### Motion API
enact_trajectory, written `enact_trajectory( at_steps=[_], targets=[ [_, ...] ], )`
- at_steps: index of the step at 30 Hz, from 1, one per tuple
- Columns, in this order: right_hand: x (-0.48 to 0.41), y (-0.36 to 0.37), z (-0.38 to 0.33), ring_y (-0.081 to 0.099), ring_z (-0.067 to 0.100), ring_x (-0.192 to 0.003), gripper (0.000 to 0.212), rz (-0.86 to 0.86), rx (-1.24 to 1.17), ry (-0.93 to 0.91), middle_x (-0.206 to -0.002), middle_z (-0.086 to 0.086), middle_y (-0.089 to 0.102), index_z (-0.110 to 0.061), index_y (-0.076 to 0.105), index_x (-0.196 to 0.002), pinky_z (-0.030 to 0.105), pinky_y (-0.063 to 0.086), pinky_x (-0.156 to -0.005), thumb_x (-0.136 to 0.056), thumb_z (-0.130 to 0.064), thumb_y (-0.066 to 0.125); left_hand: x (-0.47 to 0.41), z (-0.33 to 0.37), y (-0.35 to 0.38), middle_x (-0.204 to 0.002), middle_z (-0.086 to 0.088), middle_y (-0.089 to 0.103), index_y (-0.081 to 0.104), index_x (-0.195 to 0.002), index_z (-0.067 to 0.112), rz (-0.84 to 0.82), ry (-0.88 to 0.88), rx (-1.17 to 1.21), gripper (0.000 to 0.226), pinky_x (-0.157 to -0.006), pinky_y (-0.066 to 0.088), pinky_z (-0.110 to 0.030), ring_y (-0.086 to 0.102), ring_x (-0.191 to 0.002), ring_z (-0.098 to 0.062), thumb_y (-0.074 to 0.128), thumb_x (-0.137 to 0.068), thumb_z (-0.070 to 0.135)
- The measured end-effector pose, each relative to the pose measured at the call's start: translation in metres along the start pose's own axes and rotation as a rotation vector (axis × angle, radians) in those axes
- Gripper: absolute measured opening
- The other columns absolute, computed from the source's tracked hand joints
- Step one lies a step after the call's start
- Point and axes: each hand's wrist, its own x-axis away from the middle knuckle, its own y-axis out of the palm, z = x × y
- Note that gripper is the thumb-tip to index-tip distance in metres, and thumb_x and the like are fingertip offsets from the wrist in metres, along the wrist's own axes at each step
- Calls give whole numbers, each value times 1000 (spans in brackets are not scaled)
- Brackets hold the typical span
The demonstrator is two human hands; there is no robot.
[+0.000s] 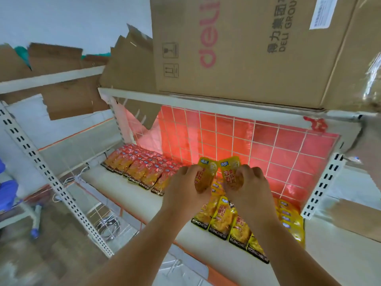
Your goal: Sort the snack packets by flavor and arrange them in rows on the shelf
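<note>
Above the middle of the white shelf, my left hand grips a yellow snack packet. Beside it, my right hand grips a second yellow packet. Both packets stand upright, their tops side by side. Rows of red packets lie overlapped at the shelf's back left. Rows of yellow packets lie at the right, under and behind my hands, partly hidden by my arms.
A red-backed wire grid closes the shelf's back. A large cardboard box sits on the shelf above. Slotted uprights flank the bay. Wire coils lie on a lower level at left.
</note>
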Motion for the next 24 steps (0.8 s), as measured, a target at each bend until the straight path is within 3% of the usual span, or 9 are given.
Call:
enact_trajectory(
  at_steps=[3, 6, 11, 14, 17, 24],
  targets=[
    [20, 22, 17, 55, 23, -80, 43, -72, 95, 159, -99, -4, 44, -28, 56, -109, 33, 47, -66, -79, -53, 75, 11, -23, 30, -112, 3, 54, 53, -135, 32, -130, -14, 14, 61, -80, 55, -38, 58, -99, -20, 72, -83, 57],
    [43, 44, 27, 59, 25, -85, 42, -136, 198, 311, -105, -2, 49, -32, 55, -108, 36, 52, -68, -81, -62, 67, 18, -43, 55, -110, 2, 52, 49, -134, 33, -228, -22, 4, 61, -81, 54, -38, 58, -99, -23, 65, -82, 61],
    [71, 79, 32, 56, 29, -103, 49, -157, 338, 477, -114, 0, 51, -33, 58, -114, 34, 42, -69, -81, -69, 57, 14, -67, 84, -112, 10, 53, 51, -113, 35, -315, 27, 77, 44, -73, 52, -34, 58, -98, -16, 69, -79, 58],
    [75, 96, 28, 54, 28, -105, 48, -126, 348, 532, -111, 0, 50, -31, 60, -115, 36, 49, -75, -82, -67, 57, 16, -78, 99, -125, 8, 49, 48, -126, 37, -335, 52, 104, 57, -73, 49, -31, 55, -101, -15, 67, -79, 62],
    [77, 108, 24, 53, 29, -108, 48, -90, 368, 583, -114, 1, 53, -29, 62, -114, 38, 51, -79, -81, -64, 59, 21, -85, 109, -135, 1, 44, 33, -145, 40, -328, 74, 175, 76, -82, 56, -39, 57, -109, -21, 66, -81, 66],
    [79, 120, 23, 51, 28, -111, 50, -70, 428, 626, -116, 2, 56, -27, 62, -113, 38, 49, -82, -79, -64, 62, 24, -90, 116, -127, 0, 49, 46, -138, 34, -320, 54, 126, 68, -79, 55, -36, 55, -109, -25, 63, -82, 67]
  ],
)
